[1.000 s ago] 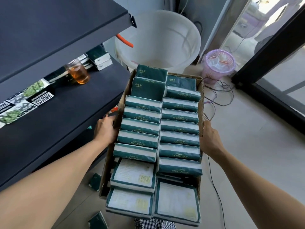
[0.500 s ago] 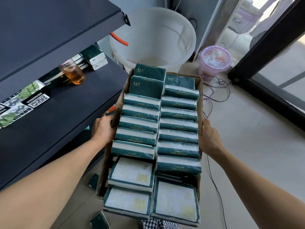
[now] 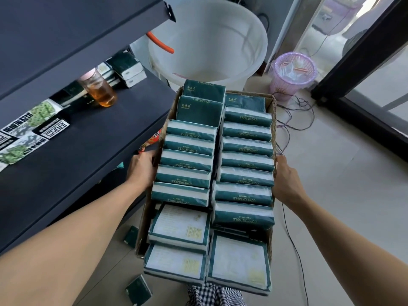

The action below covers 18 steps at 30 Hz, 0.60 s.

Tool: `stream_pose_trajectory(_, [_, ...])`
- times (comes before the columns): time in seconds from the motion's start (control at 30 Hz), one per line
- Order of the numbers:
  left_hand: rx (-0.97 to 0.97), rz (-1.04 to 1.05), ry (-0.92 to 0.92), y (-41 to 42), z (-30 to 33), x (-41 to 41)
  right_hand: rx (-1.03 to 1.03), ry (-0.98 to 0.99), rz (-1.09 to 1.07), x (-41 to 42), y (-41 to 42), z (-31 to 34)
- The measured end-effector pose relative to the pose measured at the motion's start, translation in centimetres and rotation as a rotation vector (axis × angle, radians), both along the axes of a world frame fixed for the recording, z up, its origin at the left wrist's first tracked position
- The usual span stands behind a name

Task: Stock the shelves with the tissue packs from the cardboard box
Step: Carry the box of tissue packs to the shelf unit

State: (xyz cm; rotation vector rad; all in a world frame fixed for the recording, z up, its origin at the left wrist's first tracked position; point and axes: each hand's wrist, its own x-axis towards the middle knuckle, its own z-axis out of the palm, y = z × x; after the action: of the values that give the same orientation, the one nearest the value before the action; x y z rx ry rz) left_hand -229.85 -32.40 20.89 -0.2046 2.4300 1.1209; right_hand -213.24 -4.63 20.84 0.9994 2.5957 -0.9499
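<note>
A long cardboard box [image 3: 273, 120] is held in the air in front of me, packed with several green-and-white tissue packs [image 3: 185, 160] in two rows. My left hand [image 3: 141, 164] grips the box's left wall and my right hand [image 3: 284, 182] grips its right wall. To the left runs a dark shelf [image 3: 66, 164], with a second shelf board [image 3: 66, 29] above it. A few green tissue packs [image 3: 130, 69] lie at the back of the lower shelf.
A cup of amber liquid [image 3: 99, 89] and printed packets [image 3: 28, 129] sit on the lower shelf. A big white tub [image 3: 220, 40] and a pink basket [image 3: 291, 74] stand ahead on the tiled floor. Cables [image 3: 293, 120] trail at the right. Small green packs [image 3: 138, 288] lie on the floor.
The box, held in both hands, has shifted slightly left toward the shelf and the view has dipped a little. Both hands keep the same hold on its sides.
</note>
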Motion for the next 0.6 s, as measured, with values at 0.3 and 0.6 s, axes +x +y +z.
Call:
stream_pose_trajectory(0.3, [-0.005,-0.063,0.007,-0.6,0.7,0.2,0.033,-0.012,0.013,0.2,0.1,-0.7])
stream_pose_trajectory(0.6, [-0.219,-0.347,0.140,-1.3,-0.9,-0.3,0.002,-0.028,0.025,0.4,0.1,-0.4])
